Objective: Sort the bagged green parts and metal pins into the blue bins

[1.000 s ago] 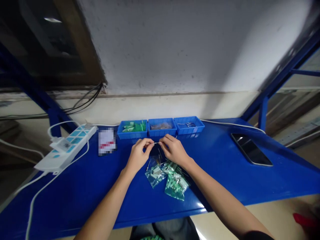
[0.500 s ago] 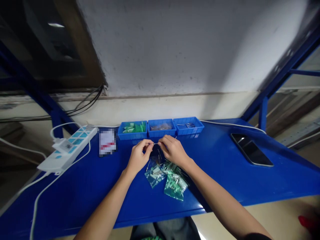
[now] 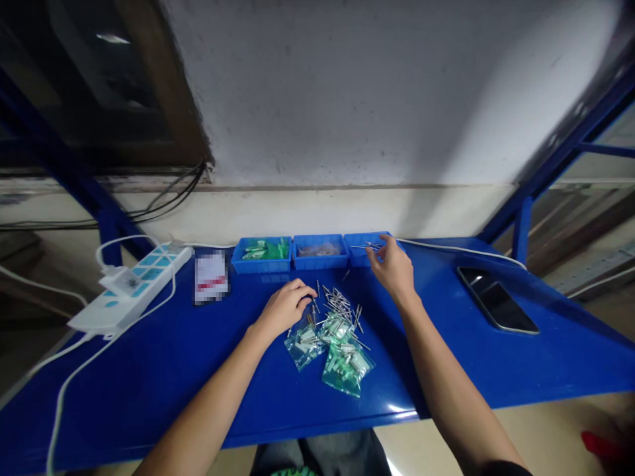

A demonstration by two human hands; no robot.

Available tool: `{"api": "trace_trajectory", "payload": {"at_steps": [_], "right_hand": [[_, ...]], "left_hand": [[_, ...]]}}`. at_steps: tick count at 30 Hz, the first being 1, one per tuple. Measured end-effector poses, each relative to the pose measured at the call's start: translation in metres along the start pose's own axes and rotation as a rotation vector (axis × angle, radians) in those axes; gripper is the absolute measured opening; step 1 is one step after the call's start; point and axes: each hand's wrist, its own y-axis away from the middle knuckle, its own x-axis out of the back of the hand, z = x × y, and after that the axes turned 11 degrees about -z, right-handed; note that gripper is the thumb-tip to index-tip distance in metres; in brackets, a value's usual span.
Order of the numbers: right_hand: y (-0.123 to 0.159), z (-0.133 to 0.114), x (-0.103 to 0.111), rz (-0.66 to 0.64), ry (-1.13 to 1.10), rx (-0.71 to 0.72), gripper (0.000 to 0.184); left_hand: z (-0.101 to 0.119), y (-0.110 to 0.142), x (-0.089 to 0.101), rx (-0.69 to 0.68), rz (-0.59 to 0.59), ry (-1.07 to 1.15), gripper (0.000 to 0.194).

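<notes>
Over the right-hand blue tray [image 3: 357,261] my right hand [image 3: 394,270] reaches with thumb and fingers apart. Its fingertips are close to a few thin metal rivets [image 3: 370,246] lying in that tray. My left hand [image 3: 288,305] is low over the table, fingers curved and thumb a little apart, with nothing visible in it. Right beside its fingertips lies a loose pile of long-stemmed metal rivets [image 3: 340,304]. Two clear plastic bags, a smaller bag [image 3: 303,345] and a larger bag [image 3: 347,367], hold white and green pieces in front of the pile.
A left blue tray [image 3: 262,264] holds green and white pieces; the middle blue tray [image 3: 320,262] holds clear packets. At left are a white power strip [image 3: 131,287] with cables and a blurred card [image 3: 211,276]. A phone [image 3: 497,299] lies at right. Blue frame posts flank the table.
My hands have parted from a thin metal piece held between them. The right went up and right to the tray; the left came slightly down, beside the pile, now uncovered.
</notes>
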Motion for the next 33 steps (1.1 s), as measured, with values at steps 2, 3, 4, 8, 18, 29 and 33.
{"api": "trace_trajectory", "payload": {"at_steps": [2, 3, 4, 8, 18, 29, 33], "right_hand": [[0.002, 0.002, -0.001, -0.057, -0.011, 0.01, 0.036], [0.006, -0.001, -0.003, -0.093, -0.032, 0.06, 0.032], [0.011, -0.007, -0.006, -0.137, -0.063, 0.133, 0.029], [0.032, -0.04, -0.021, -0.354, -0.152, 0.463, 0.022], [0.046, -0.06, -0.035, -0.446, -0.017, 0.533, 0.011], [0.05, -0.064, -0.031, -0.466, -0.139, 0.598, 0.018], [0.052, -0.068, -0.026, -0.419, -0.1, 0.672, 0.017]], "left_hand": [[0.0, 0.0, -0.001, 0.005, -0.009, 0.005, 0.018], [0.0, 0.0, -0.001, 0.011, -0.005, 0.014, 0.017], [-0.001, 0.0, -0.002, 0.018, 0.004, 0.026, 0.016], [-0.005, 0.001, -0.004, 0.047, 0.113, 0.078, 0.018], [0.003, 0.005, 0.001, 0.097, 0.223, 0.185, 0.018], [0.004, 0.007, 0.002, 0.134, 0.274, 0.233, 0.016], [0.006, 0.007, 0.003, 0.155, 0.25, 0.203, 0.024]]}}
